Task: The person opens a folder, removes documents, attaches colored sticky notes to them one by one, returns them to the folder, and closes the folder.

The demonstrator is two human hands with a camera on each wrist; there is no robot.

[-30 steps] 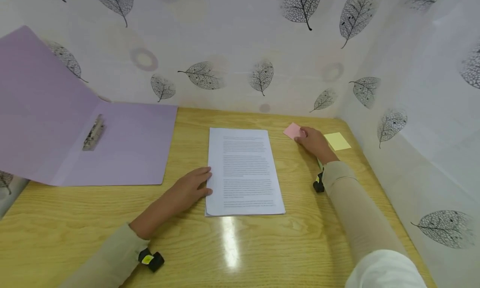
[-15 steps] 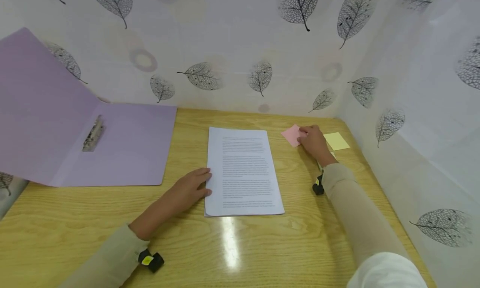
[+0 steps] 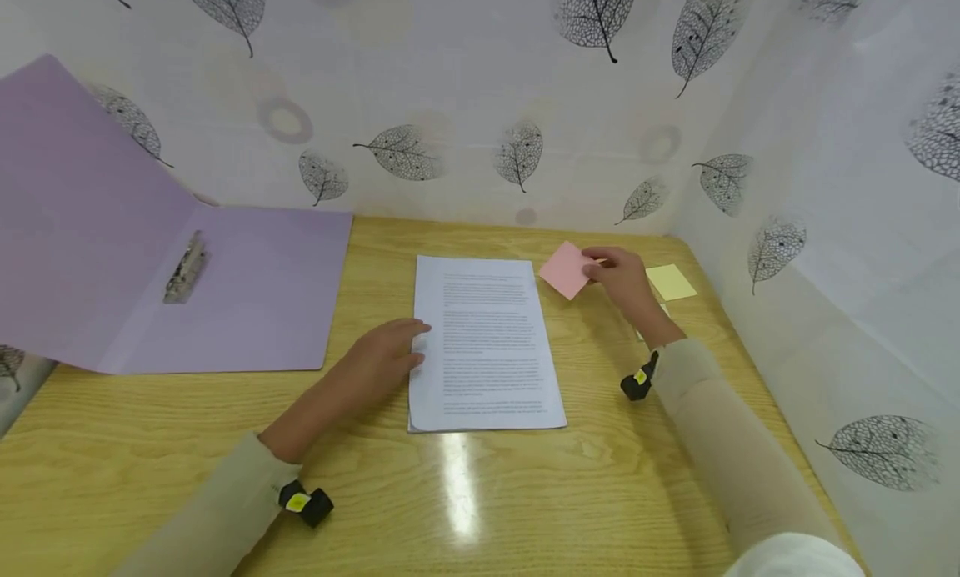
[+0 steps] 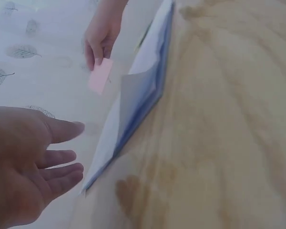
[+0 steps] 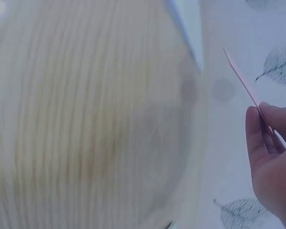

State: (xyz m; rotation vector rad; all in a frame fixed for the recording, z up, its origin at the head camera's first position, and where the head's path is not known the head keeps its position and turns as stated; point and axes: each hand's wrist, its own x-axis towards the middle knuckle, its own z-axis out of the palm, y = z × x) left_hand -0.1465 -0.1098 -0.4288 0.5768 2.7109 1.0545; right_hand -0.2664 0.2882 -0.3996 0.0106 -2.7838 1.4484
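Pink note (image 3: 566,270): pinched by right hand (image 3: 622,281), held up near upper right corner of paper stack (image 3: 487,343). Left hand (image 3: 381,356): empty, fingers extended at stack's left edge; contact unclear. Apparent step: handling lifted note; next move calls for steady pinch.

Slvs (image 3: 738,444) are beige, wrist cams (image 3: 317,508) blk w/ yel.

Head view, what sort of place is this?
Likely a workspace for paperwork, though I can't tell whether at home or in an office: an open purple folder and a stack of printed pages rest on a wood-grain table.
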